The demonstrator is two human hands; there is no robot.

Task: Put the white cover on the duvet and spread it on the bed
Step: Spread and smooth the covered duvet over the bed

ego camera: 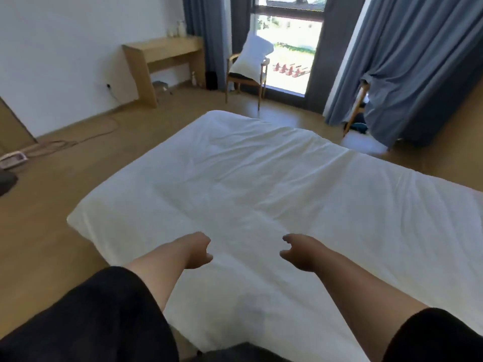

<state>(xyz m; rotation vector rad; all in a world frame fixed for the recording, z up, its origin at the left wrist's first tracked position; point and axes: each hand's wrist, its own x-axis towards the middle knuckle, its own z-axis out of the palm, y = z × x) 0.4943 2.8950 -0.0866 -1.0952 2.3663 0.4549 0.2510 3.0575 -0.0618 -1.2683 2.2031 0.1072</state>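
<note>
Duvet looks covered & spread on bed; creases left. Your left hand & right hand: fingers loosely curled, holding nothing.

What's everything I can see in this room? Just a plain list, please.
Duvet: one, white, spread over the bed.
Desk: one, light wood, against the far wall.
Chair: one, wooden, by the window.
Pillow: one, white, propped on the chair.
Curtains: blue-grey, either side of the window.
Cables: on the floor, left.
Left hand: loosely curled, over the duvet, holding nothing.
Right hand: likewise.
</note>
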